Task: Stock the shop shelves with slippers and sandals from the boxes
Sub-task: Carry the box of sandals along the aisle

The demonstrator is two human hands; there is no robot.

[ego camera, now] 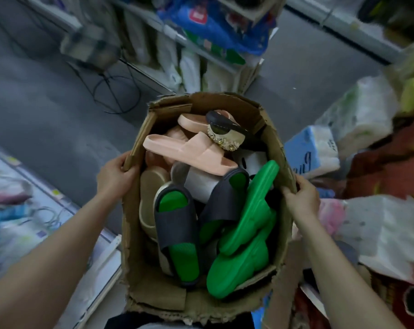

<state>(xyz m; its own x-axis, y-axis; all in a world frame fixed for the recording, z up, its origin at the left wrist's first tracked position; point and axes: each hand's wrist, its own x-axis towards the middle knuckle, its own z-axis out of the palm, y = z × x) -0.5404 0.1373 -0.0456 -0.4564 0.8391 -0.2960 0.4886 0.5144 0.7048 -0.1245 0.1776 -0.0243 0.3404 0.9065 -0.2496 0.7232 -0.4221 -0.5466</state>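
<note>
Both hands, left (117,178) and right (302,198), gripped the slipper-filled cardboard box (135,257) by its soft, torn rims, apparently light.

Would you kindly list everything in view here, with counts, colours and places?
cardboard box: one, brown, centre, between the hands
pink slides: two, pink, atop the box's far end
green slippers: two, green, box's right side
grey-strapped slides: two, green-soled, box's near middle
beige slipper: one, beige, box's left side
tissue packs: several, white, right of box
cable: one, black, floor far left
left hand: one, gripping box's left rim
right hand: one, gripping box's right rim
</note>
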